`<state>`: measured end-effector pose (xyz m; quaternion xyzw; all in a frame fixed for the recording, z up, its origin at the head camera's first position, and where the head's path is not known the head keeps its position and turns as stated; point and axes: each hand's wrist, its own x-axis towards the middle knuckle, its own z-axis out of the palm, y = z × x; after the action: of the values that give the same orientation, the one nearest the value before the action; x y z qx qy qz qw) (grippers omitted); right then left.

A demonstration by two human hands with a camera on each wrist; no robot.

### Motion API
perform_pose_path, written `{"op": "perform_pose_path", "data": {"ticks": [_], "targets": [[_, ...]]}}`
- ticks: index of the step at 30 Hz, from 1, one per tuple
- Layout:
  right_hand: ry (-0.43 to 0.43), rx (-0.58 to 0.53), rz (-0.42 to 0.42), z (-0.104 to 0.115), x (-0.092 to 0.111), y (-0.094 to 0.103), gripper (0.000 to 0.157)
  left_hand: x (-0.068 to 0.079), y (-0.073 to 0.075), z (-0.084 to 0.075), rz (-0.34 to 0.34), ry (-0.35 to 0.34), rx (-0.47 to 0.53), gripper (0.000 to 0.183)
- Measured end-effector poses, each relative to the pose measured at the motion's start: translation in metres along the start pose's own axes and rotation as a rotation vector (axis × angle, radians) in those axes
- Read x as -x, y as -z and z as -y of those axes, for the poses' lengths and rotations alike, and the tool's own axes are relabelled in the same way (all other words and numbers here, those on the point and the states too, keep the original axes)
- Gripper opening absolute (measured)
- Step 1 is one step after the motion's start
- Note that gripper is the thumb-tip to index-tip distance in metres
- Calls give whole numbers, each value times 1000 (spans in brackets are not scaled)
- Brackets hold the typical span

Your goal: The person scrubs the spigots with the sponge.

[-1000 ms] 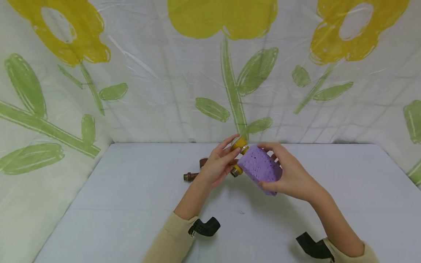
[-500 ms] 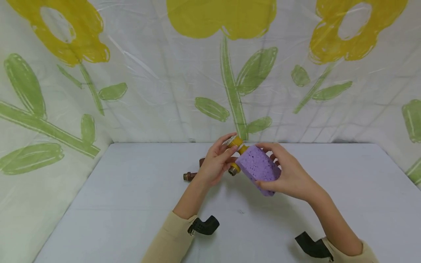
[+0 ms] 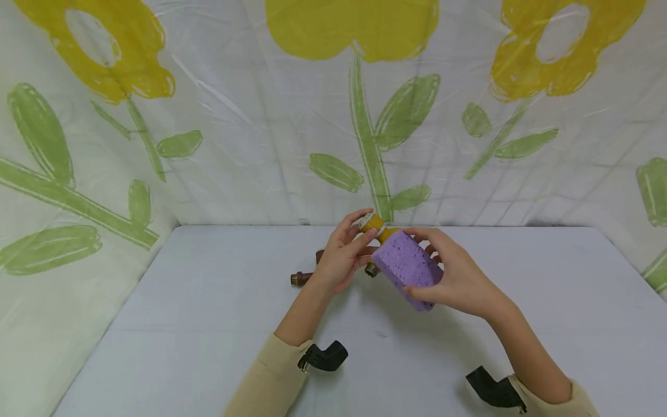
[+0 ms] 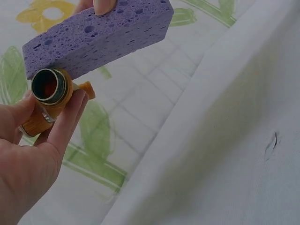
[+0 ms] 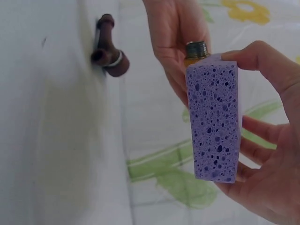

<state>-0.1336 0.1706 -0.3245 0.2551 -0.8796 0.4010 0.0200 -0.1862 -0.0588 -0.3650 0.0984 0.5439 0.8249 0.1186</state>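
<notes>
Head view: left hand grasping a yellow fitting, thumb on the near side, fingers behind. Right hand grasping a purple sponge, thumb on one edge, fingers over the opposite one. Both things held above the white table, near its far edge; sponge tilted, covering part of the fitting. A threaded end of the fitting shows just beside the sponge's lower left edge.

Left wrist view: gives what the head view hides, the fitting's round threaded mouth, dark-rimmed, reddish inside. A side stub pokes out beyond the fingers. Sponge lies against the fitting, just behind the mouth; its pores show plainly. Of the right hand, only fingertips in this view.

Right wrist view: the sponge's narrow porous side faces the camera, thumb at one end, fingers along the far side. Most of the fitting is behind it, bar the threaded end and a bit of yellow. Brown pipe on the table shows its branched shape and a pale ring here; from the head, the left arm hides much of it.

Head view alone: beige sleeves, a black mount at each cuff. Flowered backdrop in all three views.
</notes>
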Motion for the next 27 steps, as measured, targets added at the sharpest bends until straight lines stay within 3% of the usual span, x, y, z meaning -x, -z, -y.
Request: {"op": "perform_pose_path", "data": {"ticks": [13, 19, 27], "targets": [[-18, 15, 14, 3, 2, 4, 91, 1, -2, -2, -83, -14, -133, 46], [-2, -11, 20, 7, 5, 10, 90, 0, -2, -1, -88, -56, -198, 43], [7, -9, 16, 10, 5, 12, 91, 0, -3, 0, -150, -95, -154, 35]]}}
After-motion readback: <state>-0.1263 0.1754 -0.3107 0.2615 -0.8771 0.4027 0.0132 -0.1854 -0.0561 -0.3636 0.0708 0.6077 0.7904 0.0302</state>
